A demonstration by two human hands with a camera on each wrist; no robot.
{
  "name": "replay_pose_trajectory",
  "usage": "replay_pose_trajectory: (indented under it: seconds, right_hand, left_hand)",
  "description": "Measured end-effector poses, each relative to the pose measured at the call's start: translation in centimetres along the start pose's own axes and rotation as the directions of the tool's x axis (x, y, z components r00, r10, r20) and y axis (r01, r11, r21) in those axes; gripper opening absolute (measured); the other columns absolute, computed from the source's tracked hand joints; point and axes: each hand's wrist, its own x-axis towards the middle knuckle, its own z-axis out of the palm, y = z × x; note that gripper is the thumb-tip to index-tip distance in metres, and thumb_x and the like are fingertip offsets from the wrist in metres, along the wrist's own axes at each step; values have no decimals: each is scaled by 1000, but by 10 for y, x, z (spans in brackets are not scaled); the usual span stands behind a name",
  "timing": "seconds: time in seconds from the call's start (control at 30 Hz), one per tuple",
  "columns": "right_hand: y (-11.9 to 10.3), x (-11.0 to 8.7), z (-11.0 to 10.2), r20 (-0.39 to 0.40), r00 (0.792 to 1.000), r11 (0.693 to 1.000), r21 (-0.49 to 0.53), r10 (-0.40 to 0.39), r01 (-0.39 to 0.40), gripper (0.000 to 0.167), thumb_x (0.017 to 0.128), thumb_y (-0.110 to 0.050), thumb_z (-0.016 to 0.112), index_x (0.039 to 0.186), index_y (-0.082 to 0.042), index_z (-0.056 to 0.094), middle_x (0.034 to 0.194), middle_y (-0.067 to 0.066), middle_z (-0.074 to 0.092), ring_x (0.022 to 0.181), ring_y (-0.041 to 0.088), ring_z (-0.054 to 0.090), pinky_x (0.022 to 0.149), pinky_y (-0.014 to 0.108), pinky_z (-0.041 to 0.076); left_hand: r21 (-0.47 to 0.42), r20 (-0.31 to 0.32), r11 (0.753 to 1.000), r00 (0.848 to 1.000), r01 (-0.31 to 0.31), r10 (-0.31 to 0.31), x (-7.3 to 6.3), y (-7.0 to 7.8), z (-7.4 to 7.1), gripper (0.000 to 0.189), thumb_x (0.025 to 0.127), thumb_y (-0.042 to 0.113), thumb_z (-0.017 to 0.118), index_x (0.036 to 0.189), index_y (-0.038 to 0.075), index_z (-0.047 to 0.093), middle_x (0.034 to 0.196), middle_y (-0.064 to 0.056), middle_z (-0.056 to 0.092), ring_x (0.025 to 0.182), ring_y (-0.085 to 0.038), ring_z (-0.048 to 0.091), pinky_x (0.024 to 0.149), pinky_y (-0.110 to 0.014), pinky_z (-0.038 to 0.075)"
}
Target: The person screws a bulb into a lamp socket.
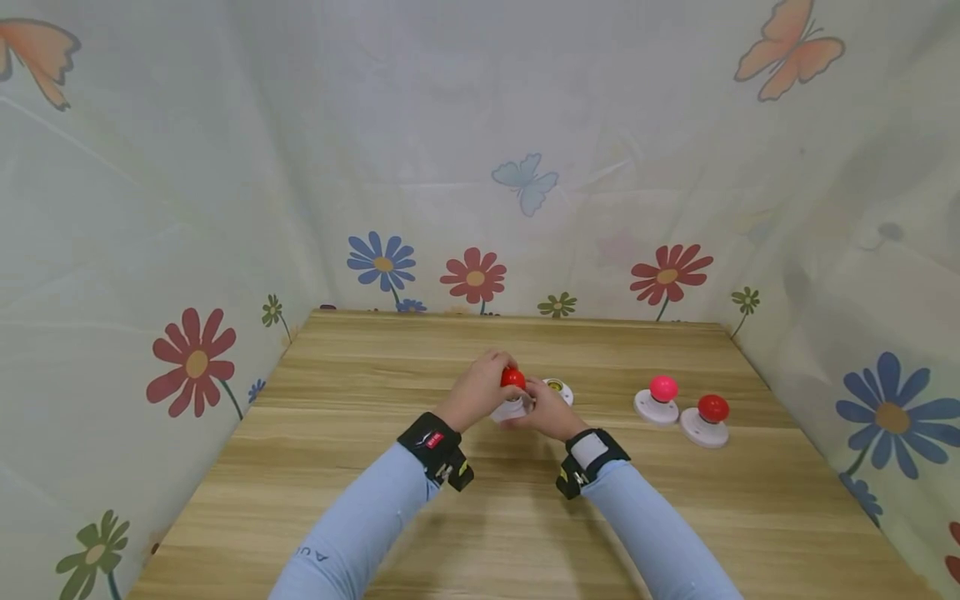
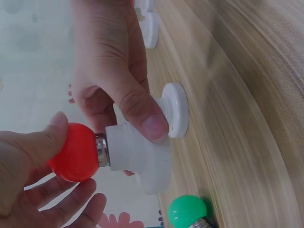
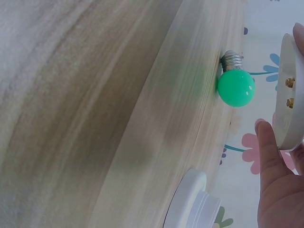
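My left hand holds a red light bulb between thumb and fingers. Its silver screw base sits at the mouth of a white lamp socket, with some of the thread showing. The right hand grips that socket by its round base, thumb on one side, and keeps it tilted off the table. In the right wrist view the base's hollow underside with brass screws faces the camera. Just right of the hands stands a second white socket with no bulb in it.
A green bulb lies loose on the wooden table, beyond the hands. To the right stand two white sockets, one with a pinkish-red bulb, the other with a red bulb. Printed curtains enclose the table's back and sides.
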Motion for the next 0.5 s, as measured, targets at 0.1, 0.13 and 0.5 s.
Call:
replay_pose_trajectory:
  seconds: [0.1, 0.13, 0.5]
  right_hand:
    - [1, 1, 1, -2, 1000, 1000, -4, -18, 18, 63, 70, -29, 87, 124, -7, 62, 121, 7, 63, 106, 22, 57, 98, 48, 46]
    - [1, 1, 1, -2, 1000, 1000, -2, -23, 23, 63, 70, -29, 87, 123, -7, 62, 122, 8, 62, 108, 23, 57, 99, 49, 45]
    - [3, 0, 4, -1, 1000, 999, 29, -26, 26, 61, 71, -26, 87, 124, -9, 63, 126, 8, 61, 113, 26, 56, 102, 52, 43]
  left_hand:
    - [-9, 37, 1000, 999, -4, 5, 3, -2, 0, 43, 86, 24, 74, 124, 10, 59, 123, -6, 56, 102, -20, 57, 93, -34, 53]
    - [-10, 47, 1000, 999, -8, 8, 3, -3, 0, 43, 86, 23, 74, 124, 10, 59, 124, -6, 56, 104, -20, 57, 93, -35, 52]
    - [-64, 51, 998, 999, 17, -14, 1, -7, -3, 54, 84, 29, 76, 131, 9, 55, 127, -11, 53, 102, -22, 59, 91, -35, 54]
